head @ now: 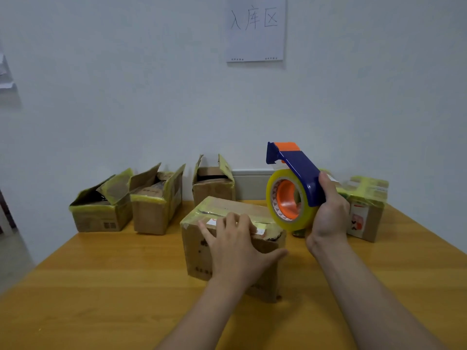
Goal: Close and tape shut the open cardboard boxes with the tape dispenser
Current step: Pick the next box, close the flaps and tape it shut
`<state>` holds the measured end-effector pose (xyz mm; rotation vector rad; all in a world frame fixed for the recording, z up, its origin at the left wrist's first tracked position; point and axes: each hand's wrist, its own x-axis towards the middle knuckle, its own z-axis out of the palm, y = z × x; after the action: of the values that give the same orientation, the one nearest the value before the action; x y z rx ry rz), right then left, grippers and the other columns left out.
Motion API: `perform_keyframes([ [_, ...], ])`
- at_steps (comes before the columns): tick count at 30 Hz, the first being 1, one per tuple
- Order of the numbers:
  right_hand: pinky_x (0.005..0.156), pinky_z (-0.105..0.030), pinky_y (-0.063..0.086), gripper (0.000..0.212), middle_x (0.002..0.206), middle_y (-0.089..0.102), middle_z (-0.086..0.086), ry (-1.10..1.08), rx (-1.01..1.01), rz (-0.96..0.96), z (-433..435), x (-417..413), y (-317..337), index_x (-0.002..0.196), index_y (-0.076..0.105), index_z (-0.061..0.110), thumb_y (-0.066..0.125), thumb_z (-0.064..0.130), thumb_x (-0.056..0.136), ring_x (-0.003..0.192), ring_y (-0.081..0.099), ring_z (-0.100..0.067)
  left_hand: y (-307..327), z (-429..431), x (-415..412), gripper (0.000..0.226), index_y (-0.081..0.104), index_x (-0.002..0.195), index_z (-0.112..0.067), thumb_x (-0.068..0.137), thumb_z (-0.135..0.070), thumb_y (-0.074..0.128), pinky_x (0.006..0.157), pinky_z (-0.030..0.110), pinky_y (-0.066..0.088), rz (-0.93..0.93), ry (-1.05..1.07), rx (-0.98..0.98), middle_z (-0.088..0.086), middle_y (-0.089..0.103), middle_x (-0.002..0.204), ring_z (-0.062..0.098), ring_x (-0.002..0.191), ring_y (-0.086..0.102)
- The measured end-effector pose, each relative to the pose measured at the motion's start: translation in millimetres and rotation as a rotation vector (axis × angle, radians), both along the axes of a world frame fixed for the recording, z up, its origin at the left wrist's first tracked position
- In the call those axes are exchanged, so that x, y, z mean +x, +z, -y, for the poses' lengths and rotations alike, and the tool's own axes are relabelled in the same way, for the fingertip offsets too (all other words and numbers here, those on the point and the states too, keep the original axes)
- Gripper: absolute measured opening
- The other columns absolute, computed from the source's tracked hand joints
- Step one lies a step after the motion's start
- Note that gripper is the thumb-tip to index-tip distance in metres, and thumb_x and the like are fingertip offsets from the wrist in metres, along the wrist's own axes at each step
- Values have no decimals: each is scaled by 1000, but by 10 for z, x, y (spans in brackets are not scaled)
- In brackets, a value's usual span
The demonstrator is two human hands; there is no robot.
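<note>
Tabletop [101,286] of yellow wood carries the job, set against the wall. Three open cardboard boxes [154,208] stand in a row at its back left, flaps up, likely queued for sealing. The closed box [227,207] sits centre, near the person, within reach of both hands; a taped box [366,198] stands apart on the right, apparently finished. The tape dispenser [300,168] hangs just above the closed box's right end, its blue handle gripped by the right hand [331,213]. The left hand [235,251] lies flat, fingers spread, pressing the flaps down.

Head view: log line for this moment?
left hand presses closed box | right hand holds tape dispenser aloft | open boxes behind
</note>
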<state>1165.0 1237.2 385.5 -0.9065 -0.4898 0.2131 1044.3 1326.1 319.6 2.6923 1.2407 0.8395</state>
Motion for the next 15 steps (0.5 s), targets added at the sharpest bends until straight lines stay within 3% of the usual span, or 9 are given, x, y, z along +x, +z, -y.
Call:
perform_keyframes([
  [5,69,-27,57,34,94,76,-2,53,-22,35,83,54,23,116,72,11,54,36,103,85,71,-13,-56,-81,-106,57,51,92,-37,61,-85,55,127,60,5,183,-208,-46,-22,51,105,9,118,45],
  [9,77,-37,53,42,98,74,-7,120,-53,78,145,87,50,114,73,10,58,43,93,90,68,-22,-20,-250,-387,48,60,96,-35,60,-58,79,116,47,38,257,-493,-207,-27,58,121,2,137,36],
  [13,79,-38,53,30,95,75,-8,172,-77,107,174,70,76,107,73,14,55,37,100,88,69,-24,147,-450,-682,48,62,111,-33,69,-35,86,112,31,38,123,-693,-417,-33,54,137,-11,136,37],
  [15,81,-41,53,32,96,75,-8,184,-85,117,167,44,99,108,73,15,58,41,96,91,69,-26,220,-529,-740,64,57,125,-39,71,-49,87,115,31,36,47,-696,-365,-33,45,145,-10,140,32],
])
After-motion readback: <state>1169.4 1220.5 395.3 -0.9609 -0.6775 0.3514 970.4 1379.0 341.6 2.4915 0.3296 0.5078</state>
